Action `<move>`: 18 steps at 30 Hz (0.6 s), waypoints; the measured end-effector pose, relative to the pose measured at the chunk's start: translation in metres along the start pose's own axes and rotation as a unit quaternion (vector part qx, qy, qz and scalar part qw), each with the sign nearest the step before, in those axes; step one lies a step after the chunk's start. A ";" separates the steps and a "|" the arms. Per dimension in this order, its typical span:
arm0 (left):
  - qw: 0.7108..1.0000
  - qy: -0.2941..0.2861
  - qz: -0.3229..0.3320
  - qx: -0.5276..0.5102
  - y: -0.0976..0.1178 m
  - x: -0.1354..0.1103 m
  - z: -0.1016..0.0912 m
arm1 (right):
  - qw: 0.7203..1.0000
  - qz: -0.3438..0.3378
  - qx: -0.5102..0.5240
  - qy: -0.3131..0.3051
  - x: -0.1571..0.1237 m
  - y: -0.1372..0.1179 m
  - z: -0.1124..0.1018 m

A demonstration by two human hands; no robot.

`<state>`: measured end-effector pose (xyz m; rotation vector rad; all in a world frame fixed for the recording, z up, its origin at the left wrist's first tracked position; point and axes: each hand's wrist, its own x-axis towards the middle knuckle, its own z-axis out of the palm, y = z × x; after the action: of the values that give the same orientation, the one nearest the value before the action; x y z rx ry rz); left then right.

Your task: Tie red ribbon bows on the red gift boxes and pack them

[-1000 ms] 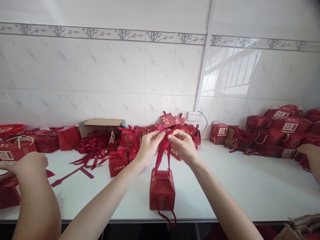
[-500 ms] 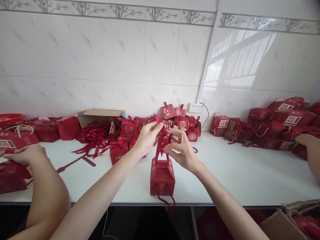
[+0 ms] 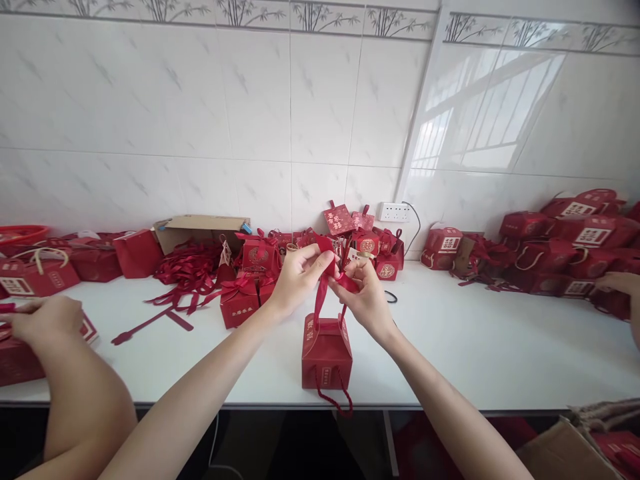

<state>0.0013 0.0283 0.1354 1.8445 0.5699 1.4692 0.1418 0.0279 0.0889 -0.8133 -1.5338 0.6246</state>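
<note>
A small red gift box (image 3: 326,351) stands at the front edge of the white table (image 3: 475,353). A red ribbon (image 3: 320,297) rises from its top. My left hand (image 3: 297,277) pinches the ribbon's upper end, fingers closed. My right hand (image 3: 365,293) is closed on the ribbon just to the right, at about the same height. Both hands hover above the box. A cord loop (image 3: 336,399) hangs from the box's front over the table edge.
Loose red ribbons (image 3: 187,273) and small red boxes (image 3: 240,303) lie behind. A cardboard box (image 3: 200,230) stands at the wall. More red boxes (image 3: 560,253) pile at the right. Another person's arm (image 3: 65,373) works on a box at left; another hand (image 3: 617,283) shows at far right.
My right hand has risen from the box's top to the ribbon's upper part beside my left hand. The view has tilted down a little. The person at left shifted their hand.
</note>
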 end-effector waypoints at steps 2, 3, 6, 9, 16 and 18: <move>1.000 0.014 0.010 0.018 0.000 -0.001 -0.001 | 1.000 0.004 0.004 -0.030 0.001 -0.003 -0.003; 0.999 0.023 0.016 0.025 0.000 -0.001 -0.001 | 0.997 0.014 0.028 -0.064 0.002 -0.004 -0.005; 0.998 0.036 0.028 0.040 0.001 0.000 -0.002 | 0.975 0.066 0.133 -0.163 0.006 -0.008 -0.012; 0.999 0.020 0.027 0.036 0.002 0.001 -0.001 | 0.969 0.090 0.126 -0.193 0.010 -0.008 -0.016; 0.999 0.005 -0.002 0.048 0.003 -0.003 0.000 | 0.995 -0.008 -0.074 -0.070 0.007 -0.004 -0.005; 0.998 0.013 -0.006 0.057 0.002 -0.004 -0.001 | 0.989 -0.029 -0.139 -0.046 0.004 -0.004 -0.002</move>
<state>-0.0006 0.0249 0.1344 1.9084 0.6888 1.4820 0.1433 0.0284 0.0949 -0.9546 -1.7482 0.4152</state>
